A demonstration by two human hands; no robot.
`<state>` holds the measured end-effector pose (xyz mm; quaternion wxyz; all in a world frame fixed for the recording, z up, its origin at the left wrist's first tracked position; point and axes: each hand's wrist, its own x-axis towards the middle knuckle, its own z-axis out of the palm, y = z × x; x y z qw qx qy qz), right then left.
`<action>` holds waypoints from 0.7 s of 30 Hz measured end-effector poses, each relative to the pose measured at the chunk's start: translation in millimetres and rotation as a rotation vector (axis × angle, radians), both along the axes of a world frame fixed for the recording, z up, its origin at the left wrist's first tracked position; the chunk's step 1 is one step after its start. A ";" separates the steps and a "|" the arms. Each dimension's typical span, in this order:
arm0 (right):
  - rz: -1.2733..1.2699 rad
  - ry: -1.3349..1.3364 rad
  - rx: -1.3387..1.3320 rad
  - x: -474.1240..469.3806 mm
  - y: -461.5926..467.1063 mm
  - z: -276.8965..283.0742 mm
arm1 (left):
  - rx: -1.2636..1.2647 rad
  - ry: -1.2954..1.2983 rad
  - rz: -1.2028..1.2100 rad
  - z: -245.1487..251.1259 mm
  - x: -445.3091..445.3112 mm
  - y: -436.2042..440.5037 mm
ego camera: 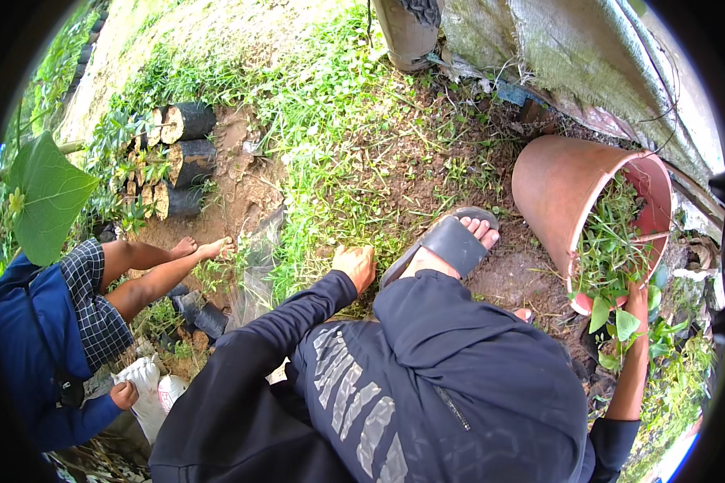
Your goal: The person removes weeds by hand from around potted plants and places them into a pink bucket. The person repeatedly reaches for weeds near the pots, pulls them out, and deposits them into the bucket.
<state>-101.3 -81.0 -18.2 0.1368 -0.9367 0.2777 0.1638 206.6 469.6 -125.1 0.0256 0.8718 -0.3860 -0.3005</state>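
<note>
Low in the grass, my left hand (354, 268) is curled with its knuckles up, closed around weeds (324, 244) at ground level; its fingertips are hidden. My right arm (635, 362) reaches to the mouth of a reddish plastic bucket (556, 181). The right hand itself is hidden by the rim and the greenery, so its grip cannot be seen. Pulled weeds (610, 241) with long blades and some broad leaves lie inside the bucket, which is tilted onto its side. Between the hands is my foot in a dark slide sandal (456, 244).
At left, another person in a blue top (21, 332) has a hand (124, 395) by white sacks (148, 386). Black grow bags (190, 163) of soil lie beyond. A post (406, 36) and weathered sheeting (556, 54) border the far right. A large leaf (48, 199) hangs close at left.
</note>
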 end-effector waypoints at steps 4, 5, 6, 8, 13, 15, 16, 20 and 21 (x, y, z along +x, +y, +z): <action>0.060 -0.071 0.010 2.7 2.5 3.7 | -0.228 0.050 -0.116 -2.9 -6.5 6.7; 0.095 -0.102 -0.024 2.8 2.9 2.9 | -0.264 0.117 -0.145 0.1 -6.5 7.2; 0.134 -0.088 -0.080 1.9 3.1 2.7 | -0.240 0.162 -0.190 4.5 -6.3 7.1; 0.011 -0.127 0.042 -0.6 3.2 0.8 | -0.161 0.036 -0.013 13.9 -2.9 3.6; 0.044 0.071 -0.032 -4.1 -3.7 -5.2 | 0.136 -0.063 0.101 25.3 9.2 -22.8; -0.011 -0.084 0.075 -6.1 -4.9 -8.3 | 0.167 -0.027 0.180 21.2 7.3 -32.8; 0.061 -0.085 0.017 -7.9 -6.1 -8.8 | 0.174 -0.001 0.194 18.0 5.6 -34.5; 0.071 -0.039 -0.060 -13.8 -9.9 -18.1 | 0.085 -0.034 0.050 -0.8 4.7 -21.8; 0.016 -0.104 0.012 -15.1 -10.9 -21.1 | 0.077 -0.036 -0.017 -5.7 5.6 -16.4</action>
